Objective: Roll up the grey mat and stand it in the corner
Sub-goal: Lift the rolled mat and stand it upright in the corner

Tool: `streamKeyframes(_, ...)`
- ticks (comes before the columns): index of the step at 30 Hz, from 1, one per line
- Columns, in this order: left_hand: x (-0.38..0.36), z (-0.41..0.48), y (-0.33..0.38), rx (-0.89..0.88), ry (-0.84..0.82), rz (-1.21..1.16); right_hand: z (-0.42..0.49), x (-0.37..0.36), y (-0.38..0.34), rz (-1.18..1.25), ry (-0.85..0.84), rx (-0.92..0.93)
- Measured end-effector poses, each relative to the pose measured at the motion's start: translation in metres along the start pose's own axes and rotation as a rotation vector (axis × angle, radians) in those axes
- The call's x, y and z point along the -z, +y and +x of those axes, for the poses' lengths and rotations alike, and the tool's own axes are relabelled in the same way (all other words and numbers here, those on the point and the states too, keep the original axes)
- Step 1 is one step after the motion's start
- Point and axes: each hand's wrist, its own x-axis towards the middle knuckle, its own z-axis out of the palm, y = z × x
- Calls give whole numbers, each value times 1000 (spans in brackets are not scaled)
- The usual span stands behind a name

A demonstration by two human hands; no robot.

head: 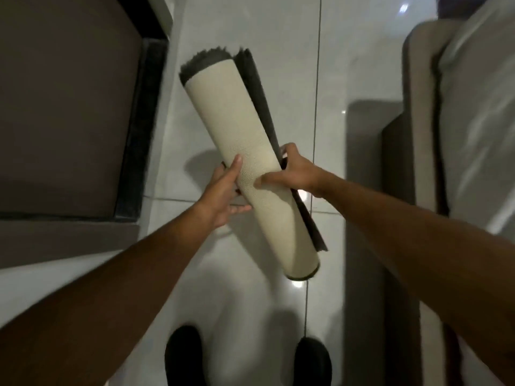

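Observation:
The grey mat point(239, 129) is rolled into a long tube with its cream backing outward and dark grey pile showing at both ends and along a loose flap on the right side. It is held in the air above the floor, tilted from upper left to lower right. My left hand point(225, 190) grips the roll from the left, thumb on the backing. My right hand point(292, 171) clasps it from the right, over the loose flap.
Glossy white floor tiles point(278, 37) run down the middle. A dark brown low table or platform with a black edge point(69, 107) fills the left. A beige sofa point(459, 121) stands at the right. My two dark shoes point(184, 355) show at the bottom.

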Motion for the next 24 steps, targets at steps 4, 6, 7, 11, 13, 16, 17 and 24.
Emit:
streamKeyframes(4, -19, -6, 114, -116, -14, 97, 3, 76, -111, 106, -80, 5)
streamKeyframes(6, -23, 0, 165, -167, 2, 101, 18, 102, -159, 227, -58, 20)
streamKeyframes(7, -23, 5, 184, -172, -8, 90, 28, 110, -176, 293, -33, 33)
streamKeyframes(11, -19, 41, 275, -130, -106, 21, 73, 148, -242, 366, 20, 72)
streamKeyframes(13, -19, 69, 327, -121, -114, 7, 106, 173, -273, 371, 21, 119)
streamKeyframes(16, -24, 103, 393, -143, -111, 37, 147, 206, -313, 417, 36, 116)
streamKeyframes(17, -25, 113, 411, -163, -118, 32, 160, 217, -323, 441, 44, 125)
streamKeyframes(24, -44, 213, 555, -181, -12, 13, 286, 313, -399, 600, 32, 42)
